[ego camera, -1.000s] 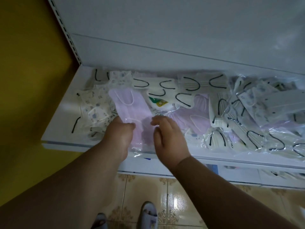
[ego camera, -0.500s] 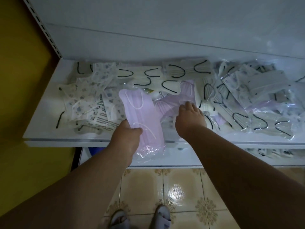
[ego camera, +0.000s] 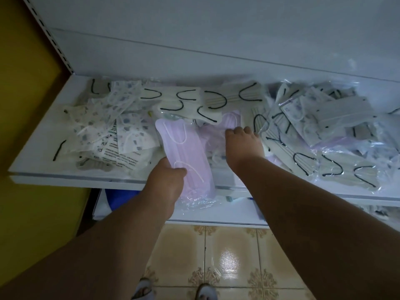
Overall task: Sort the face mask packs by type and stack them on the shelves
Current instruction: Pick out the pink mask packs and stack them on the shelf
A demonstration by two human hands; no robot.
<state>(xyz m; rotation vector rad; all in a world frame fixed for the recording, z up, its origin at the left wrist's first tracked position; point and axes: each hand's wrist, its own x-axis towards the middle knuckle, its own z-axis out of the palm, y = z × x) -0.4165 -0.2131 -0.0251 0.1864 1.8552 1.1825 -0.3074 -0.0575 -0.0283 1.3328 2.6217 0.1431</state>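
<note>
Covering a second pink pack (ego camera: 218,135), right hand (ego camera: 244,146) hides its fingertips' grip.

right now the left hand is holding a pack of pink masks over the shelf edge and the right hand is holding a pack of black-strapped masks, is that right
Not quite. The head view shows the left hand holding the pack of pink masks over the shelf edge, but the right hand is not holding a black-strapped pack: its fingers rest on another pink pack lying in the pile.
</note>
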